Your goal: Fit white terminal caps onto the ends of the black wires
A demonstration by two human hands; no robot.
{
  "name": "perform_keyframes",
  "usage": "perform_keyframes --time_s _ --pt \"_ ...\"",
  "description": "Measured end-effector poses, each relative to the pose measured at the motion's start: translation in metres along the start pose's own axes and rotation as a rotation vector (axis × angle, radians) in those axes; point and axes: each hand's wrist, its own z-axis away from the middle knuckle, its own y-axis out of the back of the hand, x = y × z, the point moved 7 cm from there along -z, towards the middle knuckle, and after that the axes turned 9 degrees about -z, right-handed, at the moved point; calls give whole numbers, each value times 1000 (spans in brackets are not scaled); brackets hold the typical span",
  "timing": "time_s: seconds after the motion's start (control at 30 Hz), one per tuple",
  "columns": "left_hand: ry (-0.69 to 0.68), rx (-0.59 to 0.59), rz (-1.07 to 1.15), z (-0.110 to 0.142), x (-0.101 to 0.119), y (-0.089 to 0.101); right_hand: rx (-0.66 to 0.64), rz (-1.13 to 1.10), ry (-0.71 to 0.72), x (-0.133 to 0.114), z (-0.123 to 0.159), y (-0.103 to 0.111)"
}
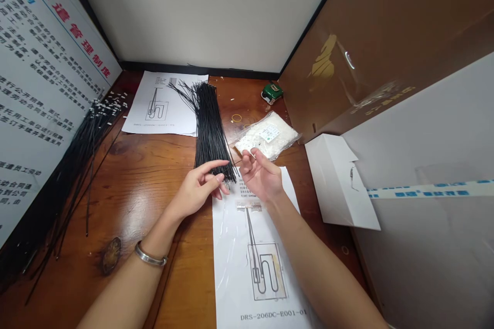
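Observation:
A bundle of thin black wires (208, 123) lies on the wooden table (154, 175), running from the back towards me. My left hand (200, 187) rests at the near end of the bundle, index finger stretched out over the wire tips and the other fingers curled loosely. My right hand (259, 175) hovers just right of those tips, palm up, its fingers pinched on a small white piece I can barely make out. A clear bag of small white connectors (267, 136) lies right behind my right hand. A silver bracelet (150, 256) sits on my left wrist.
A laminated drawing sheet (254, 262) lies under my forearms, and a second one (164, 103) at the back. More black wires with white ends (83, 139) lie along the left wall. A white box (339, 180), a green tape measure (272, 92) and a rubber band (236, 118) are on the right.

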Motion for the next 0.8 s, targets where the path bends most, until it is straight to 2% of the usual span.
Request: perform_keyframes --time_s 0.1,0.17,0.23,0.37,0.47,0.53,0.63,0.8 --pt "-68 -25 284 1 7 9 93 -151 69 -10 1 6" --pt "-85 -15 426 3 10 15 78 -180 44 -12 2 6" --pt "-69 13 475 4 9 19 -2 -106 -42 -7 3 3" --pt "-55 93 455 4 5 21 -243 182 -221 12 8 -2" --pt "-79 107 473 4 4 21 -322 254 -236 17 9 -3" --pt "-70 48 464 4 4 17 -307 263 -208 16 8 -3" --pt "1 -115 399 6 2 6 -301 294 -206 16 9 -9" --pt "198 -395 256 13 -4 -16 -459 335 -351 27 19 -23"
